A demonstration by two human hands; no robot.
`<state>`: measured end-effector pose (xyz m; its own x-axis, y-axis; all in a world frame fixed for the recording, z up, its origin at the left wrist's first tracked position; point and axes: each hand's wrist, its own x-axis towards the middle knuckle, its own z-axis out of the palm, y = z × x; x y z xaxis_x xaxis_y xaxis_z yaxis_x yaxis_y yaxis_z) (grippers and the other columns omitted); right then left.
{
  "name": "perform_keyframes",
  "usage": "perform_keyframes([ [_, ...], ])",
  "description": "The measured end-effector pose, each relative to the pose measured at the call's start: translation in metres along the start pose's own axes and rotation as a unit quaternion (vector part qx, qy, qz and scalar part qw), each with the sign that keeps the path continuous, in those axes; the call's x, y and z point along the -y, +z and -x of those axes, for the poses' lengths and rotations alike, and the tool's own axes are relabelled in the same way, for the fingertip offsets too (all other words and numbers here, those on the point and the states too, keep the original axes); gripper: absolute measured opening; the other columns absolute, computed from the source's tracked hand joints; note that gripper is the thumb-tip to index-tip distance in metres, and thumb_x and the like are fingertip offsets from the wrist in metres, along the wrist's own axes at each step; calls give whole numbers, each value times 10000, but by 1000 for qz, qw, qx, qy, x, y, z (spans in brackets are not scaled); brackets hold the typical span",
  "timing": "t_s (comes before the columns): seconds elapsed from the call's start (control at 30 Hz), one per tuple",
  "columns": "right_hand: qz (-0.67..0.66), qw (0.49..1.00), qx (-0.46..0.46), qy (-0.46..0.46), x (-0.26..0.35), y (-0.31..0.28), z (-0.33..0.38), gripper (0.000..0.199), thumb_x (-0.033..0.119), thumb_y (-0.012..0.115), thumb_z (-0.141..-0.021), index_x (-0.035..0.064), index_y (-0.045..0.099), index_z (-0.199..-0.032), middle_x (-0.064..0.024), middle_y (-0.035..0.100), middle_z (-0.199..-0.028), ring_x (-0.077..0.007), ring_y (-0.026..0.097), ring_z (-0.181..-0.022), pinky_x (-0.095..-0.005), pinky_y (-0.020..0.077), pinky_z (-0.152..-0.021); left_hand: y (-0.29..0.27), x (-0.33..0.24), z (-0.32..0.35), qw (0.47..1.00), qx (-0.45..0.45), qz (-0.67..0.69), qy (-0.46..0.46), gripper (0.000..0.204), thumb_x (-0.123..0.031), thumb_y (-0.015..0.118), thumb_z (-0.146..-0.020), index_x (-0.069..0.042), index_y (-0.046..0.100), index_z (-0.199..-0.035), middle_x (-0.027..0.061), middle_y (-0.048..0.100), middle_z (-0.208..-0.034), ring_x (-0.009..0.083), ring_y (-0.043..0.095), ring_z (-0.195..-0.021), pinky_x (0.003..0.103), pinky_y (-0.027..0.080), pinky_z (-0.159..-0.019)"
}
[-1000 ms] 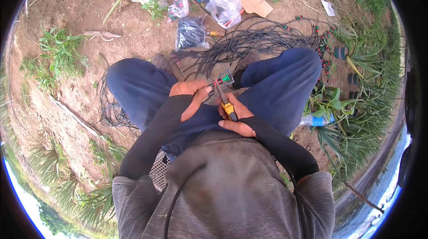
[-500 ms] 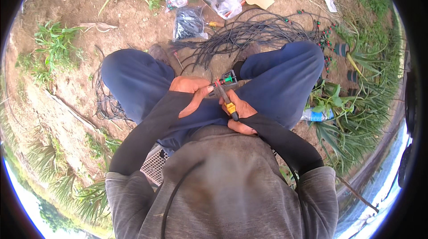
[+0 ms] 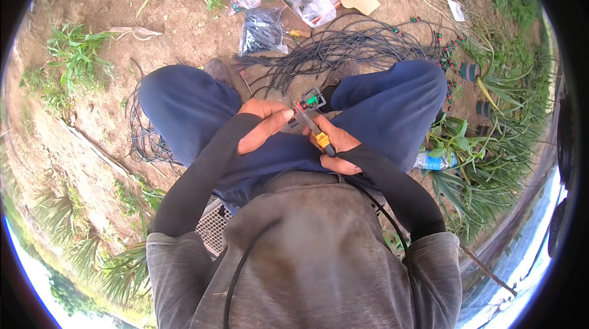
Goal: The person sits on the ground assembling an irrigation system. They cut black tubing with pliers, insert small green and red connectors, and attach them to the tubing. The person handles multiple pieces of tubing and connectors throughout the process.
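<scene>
Head cam, only view here: compared with half a second ago, the micro-sprinkler [image 3: 313, 99] sits a bit higher and its black frame is angled so you can see through the loop. The yellow-and-black handled tool [image 3: 323, 141] has shifted up and right too. Sprinkler's between the hands, over the lap, red end toward the left.

Left hand [image 3: 261, 122] has thumb and index nearly together, looks pinched on that red end. Right hand [image 3: 340, 139] is curled snugly around the tool's handle, metal end up against the red part. Can't tell if that's a blade or plier noses, sorry. My read: just a small re-angle, with the work at the red end still going.
</scene>
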<state>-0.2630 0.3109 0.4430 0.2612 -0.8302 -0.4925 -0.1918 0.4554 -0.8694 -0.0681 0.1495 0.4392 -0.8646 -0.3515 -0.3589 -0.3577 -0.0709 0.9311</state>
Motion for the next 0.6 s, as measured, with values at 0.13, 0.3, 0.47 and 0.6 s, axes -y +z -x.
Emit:
perform_keyframes([
  [0.13, 54, 998, 12, -26, 10, -25, -8, 560, -4, 547, -671, 83, 443, -1214, -56, 482, -846, -195, 494, -757, -333, 412, -695, -14, -1, 3, 976, 80, 196, -55, 387, -356, 491, -1012, -17, 633, -891, 25, 595, -727, 104, 575, -662, 249, 460, -597],
  [0.3, 101, 993, -1, -56, 18, -37, -7, 599, 14, 546, -678, 81, 435, -1263, -107, 546, -924, -223, 563, -844, -326, 442, -777, 3, -19, 1, 992, 3, 115, -43, 317, -290, 506, -1010, -2, 637, -994, 32, 603, -727, 115, 582, -642, 251, 457, -585],
  [0.47, 77, 996, -22, -25, 30, -29, -5, 616, 4, 527, -679, 71, 408, -1280, -118, 538, -895, -227, 562, -794, -304, 434, -731, 10, -29, -2, 989, -46, 126, -62, 259, -227, 539, -983, 3, 651, -1027, 11, 543, -627, 82, 511, -539, 232, 396, -506],
  [0.6, 118, 993, -9, -12, 37, -27, -3, 600, -12, 516, -681, 53, 401, -1266, -134, 529, -876, -223, 566, -779, -313, 442, -714, 12, -29, 4, 990, -64, 112, -52, 246, -215, 545, -976, 1, 658, -1009, -12, 500, -590, 65, 442, -489, 228, 325, -465],
])
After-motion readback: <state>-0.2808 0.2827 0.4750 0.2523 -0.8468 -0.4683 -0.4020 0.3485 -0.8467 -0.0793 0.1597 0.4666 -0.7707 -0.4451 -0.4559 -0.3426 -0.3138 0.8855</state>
